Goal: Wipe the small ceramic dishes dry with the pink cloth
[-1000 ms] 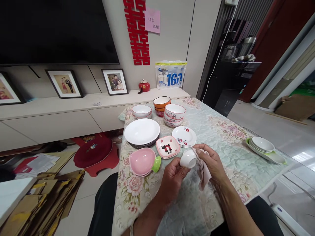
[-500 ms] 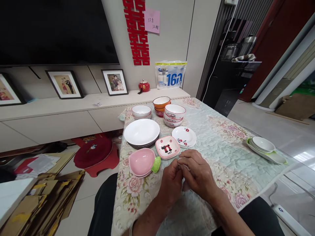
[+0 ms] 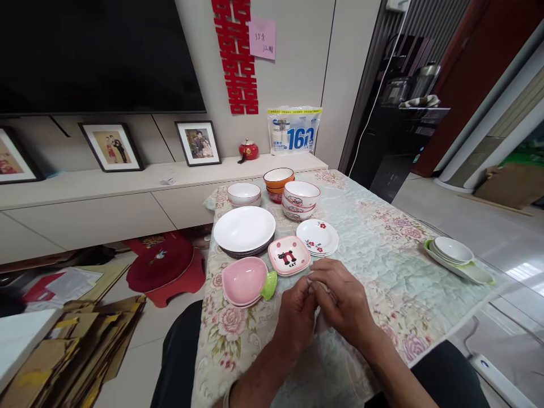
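Observation:
My left hand [image 3: 297, 311] and my right hand [image 3: 342, 300] are pressed together above the near part of the table, both with curled fingers. Between them, hidden now, is the small white bowl that my left hand gripped a second ago. A bit of pink cloth [image 3: 322, 322] shows below my right hand, whose fingers fold over the top. Just beyond lie a square cat dish [image 3: 289, 255] and a stack of flowered white plates [image 3: 317, 237]. To the left sits a pink dish [image 3: 245, 280] with a green leaf handle.
Large white plates [image 3: 244, 228] are stacked farther back, with white bowls [image 3: 243, 194], orange bowls [image 3: 279, 178] and red-rimmed bowls [image 3: 301, 198] behind. Small bowls [image 3: 453, 249] rest on a long green-edged dish at the table's right edge. A red stool [image 3: 164, 266] stands left of the table.
My right hand has moved left with the pink cloth and closed over the small white bowl, covering it from view. Over the last half second the hands have barely shifted.

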A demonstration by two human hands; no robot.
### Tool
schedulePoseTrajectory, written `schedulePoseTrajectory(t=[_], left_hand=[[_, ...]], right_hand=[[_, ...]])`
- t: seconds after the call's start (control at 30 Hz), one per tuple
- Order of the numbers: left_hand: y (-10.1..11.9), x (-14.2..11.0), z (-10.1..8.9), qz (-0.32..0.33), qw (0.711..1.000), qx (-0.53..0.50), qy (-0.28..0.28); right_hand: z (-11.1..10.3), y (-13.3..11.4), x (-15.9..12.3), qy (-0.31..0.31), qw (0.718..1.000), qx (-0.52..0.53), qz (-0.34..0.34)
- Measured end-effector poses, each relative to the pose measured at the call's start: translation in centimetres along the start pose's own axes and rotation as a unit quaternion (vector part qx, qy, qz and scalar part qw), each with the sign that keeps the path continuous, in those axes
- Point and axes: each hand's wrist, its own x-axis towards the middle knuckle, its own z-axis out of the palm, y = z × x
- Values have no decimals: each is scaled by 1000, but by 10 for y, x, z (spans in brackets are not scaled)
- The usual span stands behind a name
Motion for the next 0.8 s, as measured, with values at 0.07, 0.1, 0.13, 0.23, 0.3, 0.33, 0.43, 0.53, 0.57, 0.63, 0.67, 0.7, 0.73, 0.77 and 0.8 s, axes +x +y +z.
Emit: schedulePoseTrajectory(t=[0.07, 0.1, 0.13, 0.23, 0.3, 0.33, 0.43, 0.53, 0.57, 0.63, 0.67, 0.7, 0.73, 0.77, 0.8], left_hand=[[2, -1, 0, 4, 1000, -4, 1], [4, -1, -1, -2, 1000, -14, -1], [5, -1, -1, -13, 999, -31, -4], [9, 0, -2, -50, 994, -95, -22], [10, 1, -2, -66, 989, -131, -27], [10, 2, -1, -74, 986, -145, -26], [10, 4, 0, -101, 977, -188, -23], [10, 4, 1, -112, 969, -216, -32], [10, 4, 1, -110, 970, -213, -36], [9, 3, 1, -98, 977, -186, -39], [9, 3, 1, -87, 982, -164, -36], [8, 2, 1, -75, 986, -144, -29], [8, 2, 1, -61, 990, -128, -21], [8, 2, 1, -49, 992, -117, -13], [8, 1, 1, -39, 993, -110, -7]], right_hand=[[0, -1, 1, -3, 1000, 12, -3], [-2, 1, 1, 5, 999, 34, 24], [-4, 3, 1, 17, 995, 67, 70], [-10, 12, 1, 50, 936, 222, 269], [-13, 17, 1, 60, 873, 317, 366], [-13, 19, 1, 62, 851, 346, 391], [-16, 22, 1, 58, 845, 350, 401], [-20, 22, 2, 14, 904, 259, 341], [-21, 21, 2, -5, 928, 213, 304], [-19, 15, 2, -25, 969, 118, 214], [-17, 11, 2, -26, 983, 77, 165], [-14, 7, 2, -22, 992, 44, 117], [-10, 3, 2, -18, 997, 18, 74], [-7, 0, 2, -17, 999, -1, 40], [-4, -3, 2, -19, 1000, -10, 15]])
